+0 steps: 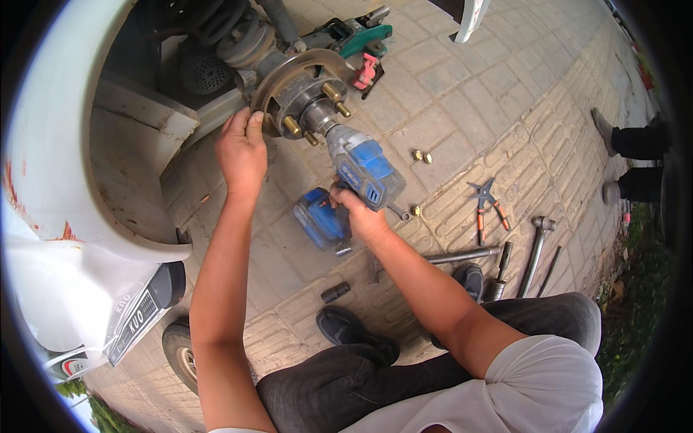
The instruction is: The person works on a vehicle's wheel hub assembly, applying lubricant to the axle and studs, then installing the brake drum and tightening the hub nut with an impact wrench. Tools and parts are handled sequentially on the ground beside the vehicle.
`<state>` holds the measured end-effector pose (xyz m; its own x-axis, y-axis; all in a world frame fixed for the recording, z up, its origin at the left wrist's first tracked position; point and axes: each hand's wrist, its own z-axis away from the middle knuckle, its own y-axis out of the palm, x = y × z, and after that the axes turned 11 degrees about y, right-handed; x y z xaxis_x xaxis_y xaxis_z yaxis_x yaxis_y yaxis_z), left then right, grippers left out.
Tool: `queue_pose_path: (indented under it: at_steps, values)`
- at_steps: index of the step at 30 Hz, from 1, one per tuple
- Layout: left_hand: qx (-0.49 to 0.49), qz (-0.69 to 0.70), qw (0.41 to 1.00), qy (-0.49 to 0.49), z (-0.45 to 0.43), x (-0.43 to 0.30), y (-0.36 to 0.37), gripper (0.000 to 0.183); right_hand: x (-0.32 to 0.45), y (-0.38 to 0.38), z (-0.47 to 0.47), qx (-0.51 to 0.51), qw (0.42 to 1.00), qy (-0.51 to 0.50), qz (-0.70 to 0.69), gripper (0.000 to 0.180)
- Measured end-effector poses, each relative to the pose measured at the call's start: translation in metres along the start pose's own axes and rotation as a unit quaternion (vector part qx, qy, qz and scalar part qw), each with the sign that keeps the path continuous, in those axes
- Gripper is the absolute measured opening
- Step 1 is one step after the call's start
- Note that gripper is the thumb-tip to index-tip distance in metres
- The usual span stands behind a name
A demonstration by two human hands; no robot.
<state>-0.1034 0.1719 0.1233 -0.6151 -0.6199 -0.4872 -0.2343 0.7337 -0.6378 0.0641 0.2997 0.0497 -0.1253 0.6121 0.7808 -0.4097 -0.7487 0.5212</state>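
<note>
My left hand [243, 146] grips the lower left edge of the rusty brake disc [270, 81] in the wheel arch of a white vehicle. In my right hand [357, 208] is the handle of a blue cordless impact wrench [364, 168]. Its socket [320, 117] meets the middle of the wheel hub, among several brass-coloured wheel studs [292, 125]. The wrench's blue battery pack [322, 218] sits below my right fingers. Brass-coloured lug nuts [417, 155] lie on the paving to the right, with another nut [416, 210] nearer me, beside a ring-ended tool [405, 216].
A green jack [364, 40] stands behind the disc. Orange-handled pliers [489, 208], a hammer [536, 254], metal bars and a black socket [335, 292] lie on the paving. A removed wheel [181, 354] is at lower left. Another person's legs [641, 143] are at right.
</note>
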Motion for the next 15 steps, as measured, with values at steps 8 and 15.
queue_pose_path:
  at_steps: [8, 15]
  values:
    - [-0.002, 0.047, 0.998, -0.043, 0.002, -0.011, -0.006, 0.035, -0.001, -0.015, -0.003, -0.053, 0.971, -0.058, 0.227, 0.03]
    - [0.128, 0.411, 0.778, -0.458, 0.058, -0.072, 0.001, 0.039, 0.009, -0.045, 0.0, -0.078, 0.888, -0.185, 0.414, 0.033]
